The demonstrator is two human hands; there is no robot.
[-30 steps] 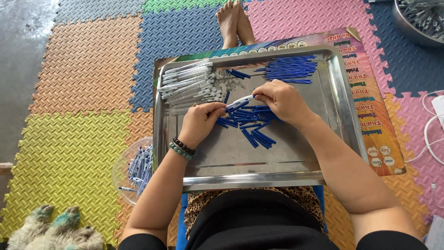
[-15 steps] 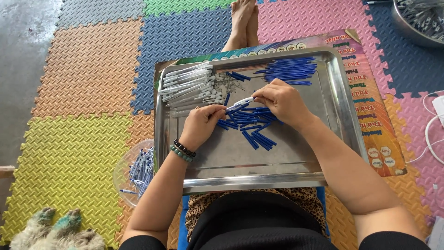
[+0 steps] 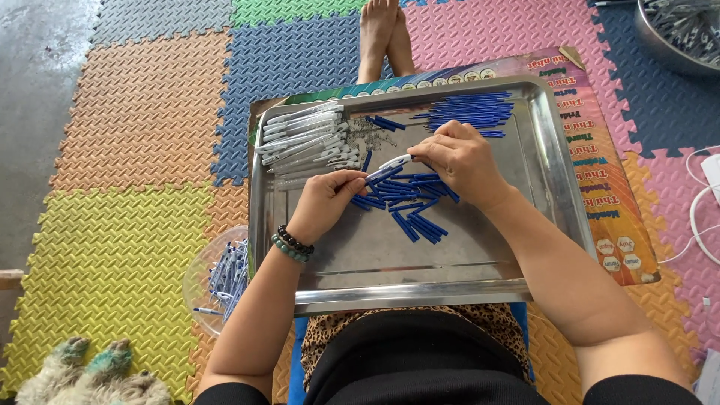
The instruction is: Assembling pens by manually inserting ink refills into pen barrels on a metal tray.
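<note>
Both forearms reach forward over a steel tray (image 3: 555, 172) that rests across the person's lap. The left hand (image 3: 326, 202) lies palm down, wrist wearing two bead bracelets (image 3: 292, 244), its fingers curled and pinching the blue end of a pen (image 3: 388, 169). The right hand (image 3: 461, 161) comes in from the other side, knuckles up, fingers closed on the white end of the same pen, so the pen spans the short gap between the two hands just above the tray floor.

Under and between the hands lies a loose heap of blue pen parts (image 3: 409, 202). A tidier stack of blue pen parts (image 3: 469, 111) sits at the far right of the tray, and a row of white pen barrels (image 3: 304, 139) lies along the far left, with a small cluster of metal springs (image 3: 371, 131) beside it.

The tray lies over a printed colourful poster (image 3: 607, 187), on a floor of interlocking foam mats (image 3: 135, 112) in orange, yellow, blue, pink and green. A clear plastic bowl of pens (image 3: 221, 277) stands on the mats just left of the tray. The person's bare feet (image 3: 382, 34) stretch out beyond the tray. A metal basin (image 3: 675, 37) shows at the top right corner, a white cable (image 3: 701, 217) at the right edge, and a furry animal (image 3: 90, 379) at the bottom left.
</note>
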